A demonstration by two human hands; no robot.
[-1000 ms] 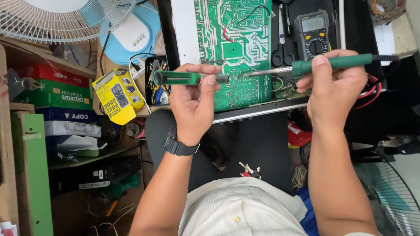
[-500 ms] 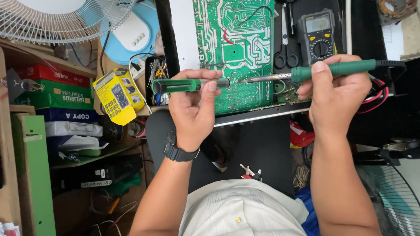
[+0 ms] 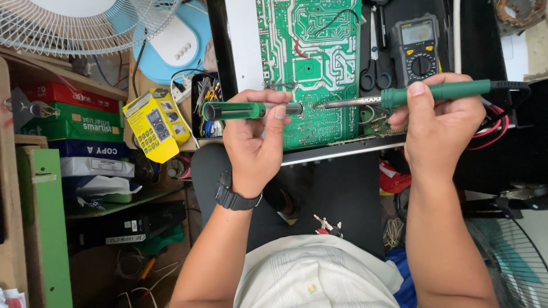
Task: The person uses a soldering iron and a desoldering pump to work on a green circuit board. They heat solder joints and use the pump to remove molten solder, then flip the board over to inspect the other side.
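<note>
My left hand [image 3: 254, 145] was closed round the green desoldering pump [image 3: 251, 110], my right hand [image 3: 439, 122] round the soldering iron [image 3: 399, 96], both tips meeting just above the green circuit board [image 3: 308, 63]. Steady wrists and close tips mattered, I judged. A multimeter [image 3: 419, 48], scissors [image 3: 375, 63] and fan [image 3: 85, 23] crowded the bench.

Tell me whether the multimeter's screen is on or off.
Cannot tell: the multimeter lies face up beside the green circuit board, but its grey screen shows no digits legible from here.
</note>
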